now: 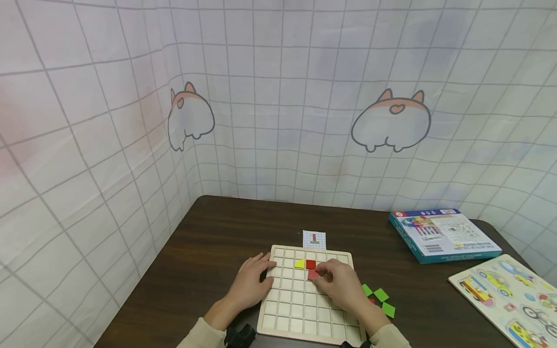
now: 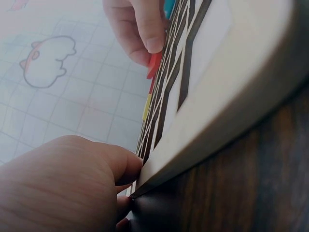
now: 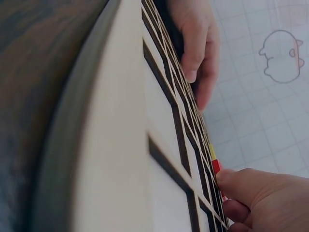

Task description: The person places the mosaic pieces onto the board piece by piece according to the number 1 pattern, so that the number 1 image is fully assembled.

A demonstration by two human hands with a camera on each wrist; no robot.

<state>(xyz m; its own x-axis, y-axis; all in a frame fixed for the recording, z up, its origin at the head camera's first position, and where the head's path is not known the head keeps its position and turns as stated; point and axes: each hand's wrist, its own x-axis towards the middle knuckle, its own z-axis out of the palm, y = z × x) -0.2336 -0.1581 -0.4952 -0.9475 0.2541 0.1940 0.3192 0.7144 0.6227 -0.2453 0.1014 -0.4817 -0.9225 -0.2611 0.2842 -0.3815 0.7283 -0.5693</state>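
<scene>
A pale wooden grid board (image 1: 284,309) lies on the dark table. Near its far side sit a yellow tile (image 1: 300,263) with a slanted edge and a red square tile (image 1: 311,264) beside it. My right hand (image 1: 341,285) pinches a second red square tile (image 1: 312,275) just on the near side of the first; in the left wrist view this tile (image 2: 154,65) looks tilted against the grid. At the board's left edge rests my left hand (image 1: 250,281), its thumb and fingertips touching the rim. The left fingers' undersides are hidden.
Several green tiles (image 1: 388,310) and a partly hidden red one (image 1: 372,300) lie right of the board. A small pattern card (image 1: 314,239) touches its far edge. Further right are a flat box (image 1: 448,237) and a picture puzzle board (image 1: 500,290).
</scene>
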